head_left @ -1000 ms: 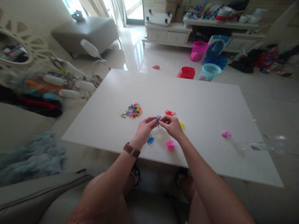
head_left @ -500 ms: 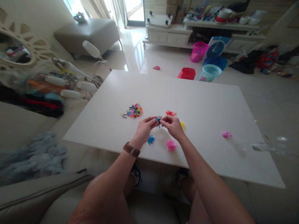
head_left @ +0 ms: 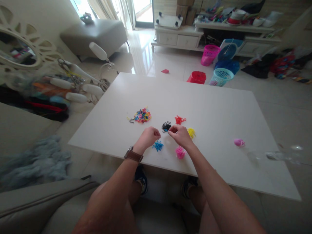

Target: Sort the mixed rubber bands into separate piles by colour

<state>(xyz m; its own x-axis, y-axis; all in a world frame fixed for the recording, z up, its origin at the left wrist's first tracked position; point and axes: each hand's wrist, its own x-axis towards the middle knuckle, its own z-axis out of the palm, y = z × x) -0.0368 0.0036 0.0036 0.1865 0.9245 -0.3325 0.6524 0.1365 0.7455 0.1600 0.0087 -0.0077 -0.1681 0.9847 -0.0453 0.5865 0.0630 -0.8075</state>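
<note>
My left hand is closed in a pinch just above a blue pile of small rubber bands; what its fingertips hold, if anything, is too small to make out. My right hand also pinches, its fingertips at the edge of a black pile of rubber bands. A bit of blue shows by those fingertips, though whether it is gripped or lying in the pile I cannot tell. Around the right hand lie a red pile, a yellow pile and a pink pile. Farther left is a mixed-colour pile.
All the piles lie on a white table. Toward its right side are a purple object and a clear glass-like item. A white lamp frame stands by the left edge. Baskets stand beyond the far edge.
My hands, which were together over the black pile, have come apart. The left hand has moved down and left toward the blue pile, uncovering the black one. The view has shifted slightly.
</note>
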